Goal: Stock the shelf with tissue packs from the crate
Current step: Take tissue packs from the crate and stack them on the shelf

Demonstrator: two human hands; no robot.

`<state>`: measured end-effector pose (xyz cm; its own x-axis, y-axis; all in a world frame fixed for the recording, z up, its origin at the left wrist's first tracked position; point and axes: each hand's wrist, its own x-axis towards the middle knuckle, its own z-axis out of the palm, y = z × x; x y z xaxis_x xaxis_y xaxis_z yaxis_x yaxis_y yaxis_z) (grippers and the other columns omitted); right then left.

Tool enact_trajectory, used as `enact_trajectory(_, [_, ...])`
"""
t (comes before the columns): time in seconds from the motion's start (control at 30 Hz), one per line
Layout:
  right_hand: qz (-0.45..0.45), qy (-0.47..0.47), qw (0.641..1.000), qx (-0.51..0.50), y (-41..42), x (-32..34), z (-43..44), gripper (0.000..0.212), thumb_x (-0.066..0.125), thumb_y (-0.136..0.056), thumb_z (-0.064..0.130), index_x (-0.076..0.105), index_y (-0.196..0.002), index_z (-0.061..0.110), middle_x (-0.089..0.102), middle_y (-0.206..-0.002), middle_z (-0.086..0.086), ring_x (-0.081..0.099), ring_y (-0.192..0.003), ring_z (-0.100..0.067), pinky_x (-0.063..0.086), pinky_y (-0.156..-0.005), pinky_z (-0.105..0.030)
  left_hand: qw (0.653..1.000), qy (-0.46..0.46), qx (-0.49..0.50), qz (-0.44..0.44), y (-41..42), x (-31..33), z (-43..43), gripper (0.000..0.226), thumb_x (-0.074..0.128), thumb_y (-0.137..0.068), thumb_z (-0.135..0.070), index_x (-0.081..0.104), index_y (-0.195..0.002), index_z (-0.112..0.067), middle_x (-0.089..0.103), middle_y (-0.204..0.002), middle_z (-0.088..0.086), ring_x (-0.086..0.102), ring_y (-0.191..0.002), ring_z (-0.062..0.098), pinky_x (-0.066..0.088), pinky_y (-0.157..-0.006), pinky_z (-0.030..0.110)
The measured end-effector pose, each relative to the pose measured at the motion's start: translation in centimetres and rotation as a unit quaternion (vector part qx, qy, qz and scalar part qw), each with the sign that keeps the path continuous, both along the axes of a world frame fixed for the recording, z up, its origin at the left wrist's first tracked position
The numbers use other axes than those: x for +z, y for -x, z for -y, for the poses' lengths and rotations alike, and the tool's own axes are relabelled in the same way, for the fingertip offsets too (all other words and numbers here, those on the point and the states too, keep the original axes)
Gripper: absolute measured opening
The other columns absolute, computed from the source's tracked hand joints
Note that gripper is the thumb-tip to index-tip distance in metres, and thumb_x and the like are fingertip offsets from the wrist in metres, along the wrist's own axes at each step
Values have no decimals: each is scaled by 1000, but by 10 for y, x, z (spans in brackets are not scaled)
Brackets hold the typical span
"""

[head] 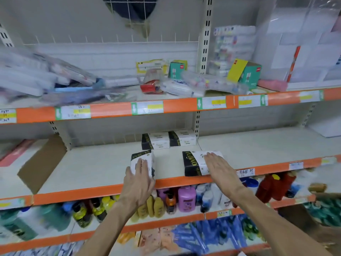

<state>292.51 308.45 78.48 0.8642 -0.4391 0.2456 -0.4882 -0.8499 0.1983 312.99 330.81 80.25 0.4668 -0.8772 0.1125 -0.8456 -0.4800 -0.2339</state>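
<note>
Two white and black tissue packs stand at the back of the middle shelf [103,163], one on the left [156,141] and one on the right [182,138]. Near the shelf's front edge my left hand [138,183] holds a third pack [143,158] that stands on end, fingers laid over its face. My right hand [220,169] lies flat with straight fingers on a fourth pack [193,162] that rests on the shelf at its front edge. The crate is not in view.
A brown cardboard piece [43,163] leans on the middle shelf at the left. The upper shelf [110,109] carries stationery and small boxes. Bottles [186,198] fill the shelf below, blue packets [199,235] the one under it.
</note>
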Motion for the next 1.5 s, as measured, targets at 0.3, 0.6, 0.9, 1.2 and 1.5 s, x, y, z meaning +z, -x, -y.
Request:
enact_trajectory(0.3, [-29,-53,998,10,-44,-18,20,92,39,-79,-24,-3,-154,7,-3,-162,-14,-2,-149,-24,-11,-114,-31,972,55,198,-114,-36,-34,59,58,43,-90,-40,40,-131,1,41,-130,17,44,-105,48,54,-70,45])
enact_trajectory(0.6, [-62,-96,993,37,-78,-41,70,84,37,-82,-19,-5,-152,1,-3,-161,-17,-1,-149,-27,-9,-116,-32,979,-26,193,-62,-22,-55,133,63,30,-102,-39,19,-142,8,29,-143,23,38,-127,44,34,-106,51])
enact_trajectory(0.9, [-45,-143,988,26,-87,-62,85,95,24,-71,-26,-15,-151,7,-18,-160,-12,-15,-147,-22,-10,-119,-35,979,40,110,-164,-49,-63,120,71,61,-81,-32,27,-143,-26,34,-137,6,36,-117,29,40,-95,38])
enact_trajectory(1.2, [-63,-181,981,11,-77,-51,80,104,24,-65,-26,-15,-152,14,-19,-160,-6,-17,-147,-19,-3,-122,-40,978,37,126,-165,-85,-60,102,54,50,-93,-41,28,-142,-41,34,-145,5,38,-130,25,38,-103,46])
enact_trajectory(1.5, [-50,-185,982,-7,-82,-60,67,97,43,-80,-17,-13,-153,13,-16,-161,-8,-15,-148,-24,-6,-121,-41,983,1,130,-130,-83,-65,105,70,46,-93,-44,8,-151,-37,32,-133,10,35,-116,26,46,-91,39])
